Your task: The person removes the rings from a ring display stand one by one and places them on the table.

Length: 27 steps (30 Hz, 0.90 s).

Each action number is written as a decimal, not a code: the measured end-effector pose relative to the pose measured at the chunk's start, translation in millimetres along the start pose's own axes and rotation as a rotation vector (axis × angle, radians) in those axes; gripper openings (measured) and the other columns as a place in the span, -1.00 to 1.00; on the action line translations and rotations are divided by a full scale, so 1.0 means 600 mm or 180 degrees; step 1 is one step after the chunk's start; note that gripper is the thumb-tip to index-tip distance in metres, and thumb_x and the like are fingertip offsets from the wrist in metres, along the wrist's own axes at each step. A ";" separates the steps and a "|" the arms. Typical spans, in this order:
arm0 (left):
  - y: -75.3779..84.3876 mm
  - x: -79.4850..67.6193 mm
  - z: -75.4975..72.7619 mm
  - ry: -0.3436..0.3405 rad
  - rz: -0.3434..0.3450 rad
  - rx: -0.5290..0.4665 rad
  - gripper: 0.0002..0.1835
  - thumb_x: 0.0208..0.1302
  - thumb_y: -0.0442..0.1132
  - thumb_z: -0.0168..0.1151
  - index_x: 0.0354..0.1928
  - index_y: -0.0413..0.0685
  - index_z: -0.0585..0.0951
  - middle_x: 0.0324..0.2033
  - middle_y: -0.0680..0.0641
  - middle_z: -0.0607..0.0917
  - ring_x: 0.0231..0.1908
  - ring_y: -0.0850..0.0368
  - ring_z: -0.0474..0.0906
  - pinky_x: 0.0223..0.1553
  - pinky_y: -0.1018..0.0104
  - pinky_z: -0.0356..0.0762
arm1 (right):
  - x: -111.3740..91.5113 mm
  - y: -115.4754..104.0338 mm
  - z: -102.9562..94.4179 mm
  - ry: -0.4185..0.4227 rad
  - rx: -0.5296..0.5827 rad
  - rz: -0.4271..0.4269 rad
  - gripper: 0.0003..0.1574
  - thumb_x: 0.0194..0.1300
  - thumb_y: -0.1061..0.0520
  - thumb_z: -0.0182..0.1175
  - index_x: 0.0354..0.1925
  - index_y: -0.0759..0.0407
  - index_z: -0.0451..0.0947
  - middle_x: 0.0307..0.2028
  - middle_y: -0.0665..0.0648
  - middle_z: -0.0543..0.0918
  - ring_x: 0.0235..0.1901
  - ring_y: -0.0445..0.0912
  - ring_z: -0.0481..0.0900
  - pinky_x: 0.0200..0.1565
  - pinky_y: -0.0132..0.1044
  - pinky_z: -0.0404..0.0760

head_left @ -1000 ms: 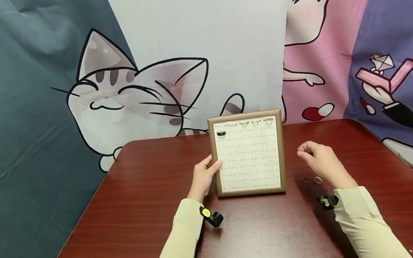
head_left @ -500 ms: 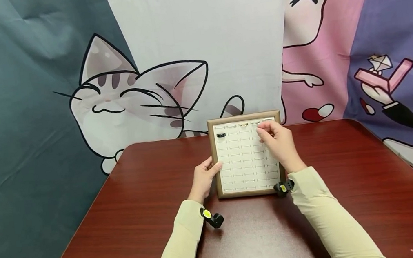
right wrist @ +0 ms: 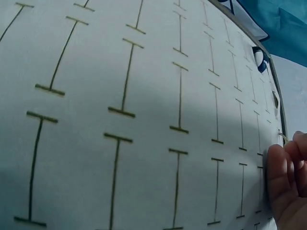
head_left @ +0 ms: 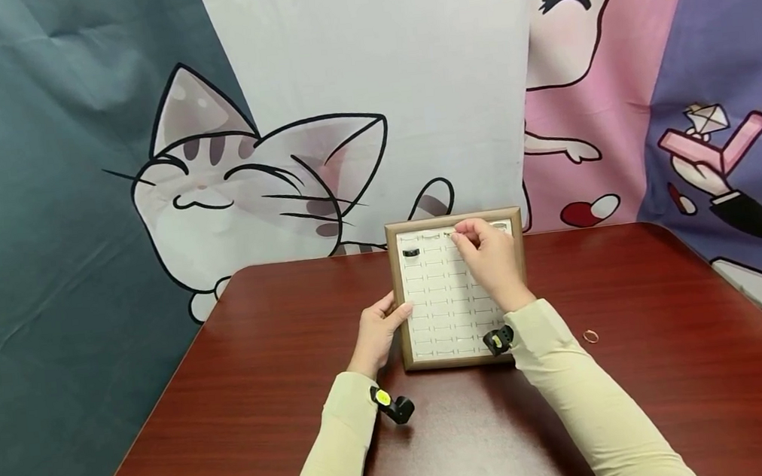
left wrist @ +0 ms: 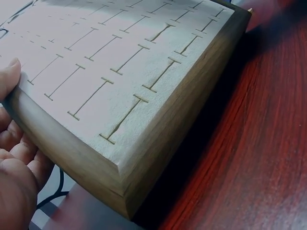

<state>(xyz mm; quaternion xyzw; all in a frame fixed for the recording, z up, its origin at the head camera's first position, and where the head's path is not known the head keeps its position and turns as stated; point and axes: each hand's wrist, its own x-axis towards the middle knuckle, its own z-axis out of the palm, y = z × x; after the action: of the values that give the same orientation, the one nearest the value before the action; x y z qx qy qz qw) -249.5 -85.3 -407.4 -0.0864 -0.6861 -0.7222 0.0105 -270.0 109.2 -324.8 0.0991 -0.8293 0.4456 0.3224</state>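
Wooden frame (left wrist: 175, 115), outer side (left wrist: 152, 167) plain only in left wrist view

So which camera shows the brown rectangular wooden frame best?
The head view: parts of all four sides of the brown rectangular wooden frame show, though the cream right sleeve hides its lower-right corner. The left wrist view shows one corner closely; the right wrist view, only a thin edge.
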 end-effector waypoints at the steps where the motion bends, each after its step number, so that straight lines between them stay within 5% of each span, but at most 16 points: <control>1: 0.003 -0.002 0.001 -0.0018 0.0024 0.0011 -0.48 0.22 -0.38 0.19 0.20 -0.44 0.36 -0.05 -0.38 0.59 -0.31 0.34 0.56 -0.20 0.44 0.54 | 0.000 0.001 0.001 0.0006 -0.0015 -0.0016 -0.85 0.22 0.17 0.21 -0.29 0.25 0.60 -0.51 0.15 0.61 -0.52 -0.08 0.43 -0.41 -0.32 0.36; 11: -0.036 0.020 -0.011 -0.0092 0.0135 -0.0053 -0.52 0.18 -0.37 0.23 0.17 -0.32 0.45 -0.08 -0.34 0.62 -0.31 0.32 0.59 -0.21 0.43 0.55 | 0.001 0.004 0.008 0.0066 -0.0189 -0.0205 -0.88 0.14 0.24 0.21 -0.32 0.29 0.59 -0.58 0.15 0.61 -0.57 -0.05 0.45 -0.39 -0.26 0.35; 27: -0.008 0.007 -0.008 -0.0280 0.0253 -0.0001 -0.56 0.22 -0.46 0.15 0.14 -0.48 0.42 -0.11 -0.40 0.61 -0.34 0.34 0.58 -0.24 0.45 0.54 | 0.008 -0.002 0.016 0.0161 -0.0331 -0.0041 -0.87 0.00 0.31 0.07 -0.45 0.27 0.57 -0.67 0.11 0.52 -0.61 -0.03 0.40 -0.43 -0.22 0.33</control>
<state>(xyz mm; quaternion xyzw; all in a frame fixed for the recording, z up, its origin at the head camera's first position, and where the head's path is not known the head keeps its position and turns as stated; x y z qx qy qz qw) -254.9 -89.2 -411.5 -0.1453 -0.6819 -0.7169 0.0089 -277.2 101.5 -324.9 0.0763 -0.8422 0.4022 0.3508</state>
